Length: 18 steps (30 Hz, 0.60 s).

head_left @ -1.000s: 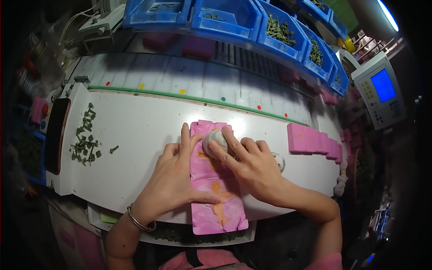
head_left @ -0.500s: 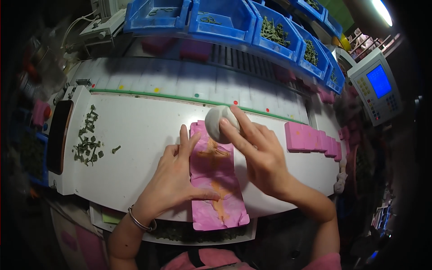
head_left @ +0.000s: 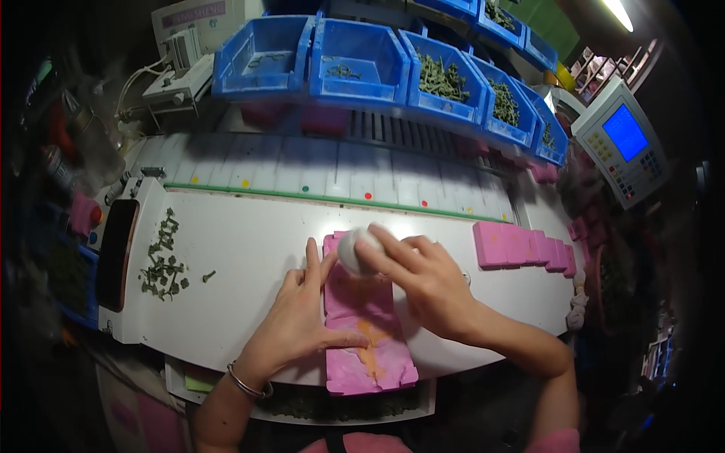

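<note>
A pink rubber-like mould (head_left: 345, 371) lies opened out on the white worktop, its two halves end to end, with orange-brown stains down the middle. My right hand (head_left: 438, 291) pinches a rounded white pouch (head_left: 353, 254) over the far half; motion smears it, and whether it touches the mould I cannot tell. My left hand (head_left: 294, 317) rests along the mould's left edge with its fingers stretched out. Its thumb lies flat on the near half, beside the orange stain. Part of the far half is hidden behind the pouch and my right fingers.
Small green branched pieces (head_left: 164, 275) lie at the worktop's left, near a dark phone-like slab (head_left: 118, 255). Several pink blocks (head_left: 495, 245) stand in a row on the right. Blue bins (head_left: 359, 64) line the back. A control panel with a blue screen (head_left: 625, 132) stands far right.
The view has tilted, so the whole scene sits lower. My right hand has brought the white pouch nearer and slightly left over the mould's far half. My left hand stays at the mould.
</note>
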Available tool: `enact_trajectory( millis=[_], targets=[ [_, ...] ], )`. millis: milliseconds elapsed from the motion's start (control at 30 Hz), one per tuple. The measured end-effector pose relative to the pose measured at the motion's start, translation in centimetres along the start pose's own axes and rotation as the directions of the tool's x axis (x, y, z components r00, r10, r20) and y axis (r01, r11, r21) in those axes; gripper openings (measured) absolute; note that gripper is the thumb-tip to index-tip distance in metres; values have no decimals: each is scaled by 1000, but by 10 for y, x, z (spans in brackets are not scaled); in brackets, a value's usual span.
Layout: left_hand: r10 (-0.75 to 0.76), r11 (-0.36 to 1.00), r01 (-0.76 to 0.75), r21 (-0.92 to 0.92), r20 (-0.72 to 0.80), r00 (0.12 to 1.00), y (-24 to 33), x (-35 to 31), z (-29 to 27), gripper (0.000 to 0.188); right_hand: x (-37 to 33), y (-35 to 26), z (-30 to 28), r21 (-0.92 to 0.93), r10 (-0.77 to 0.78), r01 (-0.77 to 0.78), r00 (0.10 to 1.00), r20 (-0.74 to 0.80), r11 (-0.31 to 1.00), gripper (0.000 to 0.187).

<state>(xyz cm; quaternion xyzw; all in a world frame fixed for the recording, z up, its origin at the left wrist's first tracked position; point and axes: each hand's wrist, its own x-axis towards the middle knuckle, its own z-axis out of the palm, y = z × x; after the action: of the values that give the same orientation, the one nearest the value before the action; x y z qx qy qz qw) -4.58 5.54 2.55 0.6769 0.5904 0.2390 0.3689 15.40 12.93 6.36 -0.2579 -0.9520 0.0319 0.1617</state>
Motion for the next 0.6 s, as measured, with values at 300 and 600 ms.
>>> enact_trajectory(
  millis=[300,600],
  targets=[
    [53,998,-52,23,-28,998,5,-8,5,125,-18,18,8,66,260,-262,965,31,963,77],
    [200,569,-609,-552,-626,754,4,-28,37,65,-56,-32,-9,687,156,-127,988,20,715,107]
  ],
)
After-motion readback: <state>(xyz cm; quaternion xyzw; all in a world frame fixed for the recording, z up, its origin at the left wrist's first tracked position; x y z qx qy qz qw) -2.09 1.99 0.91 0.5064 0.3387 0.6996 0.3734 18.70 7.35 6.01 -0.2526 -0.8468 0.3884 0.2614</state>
